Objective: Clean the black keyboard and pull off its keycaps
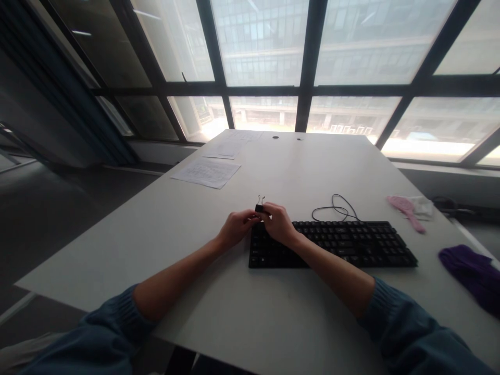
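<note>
You are pinching a binder clip (259,208) in the closed fingers of your left hand (236,227) and right hand (278,224) over the keyboard (351,245); opening it likely needs its handles squeezed.

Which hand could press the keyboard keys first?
Probably the right hand: it sits over the keyboard's left end, while the left hand is just past its edge. Both pinch the binder clip, though.
</note>
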{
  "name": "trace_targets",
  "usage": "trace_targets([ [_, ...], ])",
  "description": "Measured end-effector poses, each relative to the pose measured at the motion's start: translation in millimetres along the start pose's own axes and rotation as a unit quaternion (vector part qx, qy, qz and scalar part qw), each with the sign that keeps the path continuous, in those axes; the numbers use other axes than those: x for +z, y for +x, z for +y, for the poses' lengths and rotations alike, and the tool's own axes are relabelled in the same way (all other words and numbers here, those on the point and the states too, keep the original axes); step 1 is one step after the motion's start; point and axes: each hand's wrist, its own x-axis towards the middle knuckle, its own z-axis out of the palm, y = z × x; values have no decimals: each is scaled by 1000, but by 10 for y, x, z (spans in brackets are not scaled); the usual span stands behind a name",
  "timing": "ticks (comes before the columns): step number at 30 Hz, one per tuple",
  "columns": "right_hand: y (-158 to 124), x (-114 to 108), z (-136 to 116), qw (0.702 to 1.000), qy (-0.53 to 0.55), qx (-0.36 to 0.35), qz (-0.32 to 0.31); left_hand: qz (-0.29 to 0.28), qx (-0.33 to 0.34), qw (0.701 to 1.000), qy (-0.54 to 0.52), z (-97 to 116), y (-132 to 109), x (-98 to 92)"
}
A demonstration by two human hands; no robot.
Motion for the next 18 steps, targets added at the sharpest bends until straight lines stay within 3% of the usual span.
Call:
trace_targets([
  [8, 22, 29, 34, 1000, 10, 1, 29, 38, 32, 994, -102, -31, 16, 19],
  [18, 10, 17, 24, 999, -11, 15, 28, 54, 47, 992, -101, -66, 32, 28],
])
